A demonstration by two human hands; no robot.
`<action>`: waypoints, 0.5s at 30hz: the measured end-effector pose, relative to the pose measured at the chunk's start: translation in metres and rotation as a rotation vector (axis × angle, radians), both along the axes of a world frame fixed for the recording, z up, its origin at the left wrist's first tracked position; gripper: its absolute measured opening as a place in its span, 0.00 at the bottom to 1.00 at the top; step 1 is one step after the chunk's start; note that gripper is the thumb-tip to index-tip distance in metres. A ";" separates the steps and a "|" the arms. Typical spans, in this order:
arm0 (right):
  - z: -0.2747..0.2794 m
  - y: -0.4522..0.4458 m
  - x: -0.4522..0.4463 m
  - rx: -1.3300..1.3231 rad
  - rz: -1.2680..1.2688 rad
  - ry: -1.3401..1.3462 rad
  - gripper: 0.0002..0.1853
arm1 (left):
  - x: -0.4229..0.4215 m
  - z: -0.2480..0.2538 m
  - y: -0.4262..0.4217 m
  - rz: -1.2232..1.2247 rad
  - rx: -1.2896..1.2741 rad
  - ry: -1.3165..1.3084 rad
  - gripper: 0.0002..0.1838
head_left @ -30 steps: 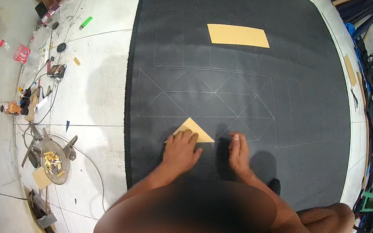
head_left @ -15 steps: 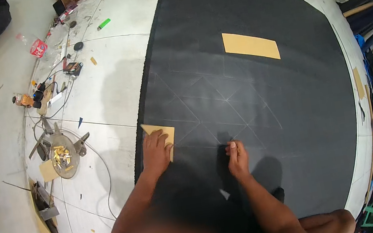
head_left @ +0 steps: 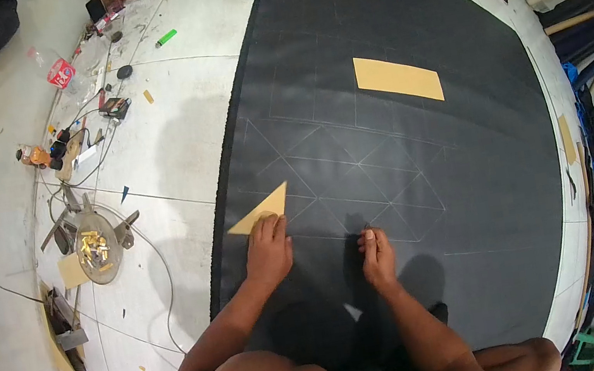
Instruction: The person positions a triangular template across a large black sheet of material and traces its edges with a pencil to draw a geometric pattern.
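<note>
A large sheet of dark cloth is spread on the floor, marked with thin pale lines that form triangles. Near its left edge, my left hand has its fingers on a tan triangular card template, whose points show beyond the fingertips. My right hand is closed in a pinch close to the drawn lines; whatever sits between thumb and finger is too small to make out. Farther up the cloth lies a tan rectangular card, apart from both hands.
Left of the cloth, white floor tiles hold a round dish of cigarette butts, a green lighter, a plastic bottle and cables. Along the right wall are dark fabric rolls and a green stool.
My left hand has shifted right and slightly toward me, and the triangular template has turned, its longest side now facing up and left. My right hand has barely moved.
</note>
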State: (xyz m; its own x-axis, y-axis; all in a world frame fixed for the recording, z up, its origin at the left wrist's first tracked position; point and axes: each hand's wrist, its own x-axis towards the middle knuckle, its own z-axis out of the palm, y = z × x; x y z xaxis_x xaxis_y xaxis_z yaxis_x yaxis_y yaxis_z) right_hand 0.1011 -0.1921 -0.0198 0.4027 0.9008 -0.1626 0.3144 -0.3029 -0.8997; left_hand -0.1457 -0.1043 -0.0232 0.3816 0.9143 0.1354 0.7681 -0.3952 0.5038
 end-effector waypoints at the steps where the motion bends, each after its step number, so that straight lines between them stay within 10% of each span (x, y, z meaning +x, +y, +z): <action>1: 0.001 -0.001 -0.001 -0.013 -0.007 0.009 0.19 | -0.004 -0.002 -0.001 -0.045 0.000 -0.053 0.24; 15: 0.017 0.009 -0.008 0.088 0.098 -0.289 0.13 | -0.014 -0.016 0.009 -0.162 -0.040 -0.104 0.16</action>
State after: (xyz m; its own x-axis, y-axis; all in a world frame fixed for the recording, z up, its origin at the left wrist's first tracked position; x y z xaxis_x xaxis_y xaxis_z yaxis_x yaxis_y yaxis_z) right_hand 0.0927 -0.1828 -0.0031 0.3316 0.9430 0.0267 0.5846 -0.1832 -0.7903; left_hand -0.1596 -0.0948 -0.0389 0.5101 0.8475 0.1468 0.6391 -0.4877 0.5947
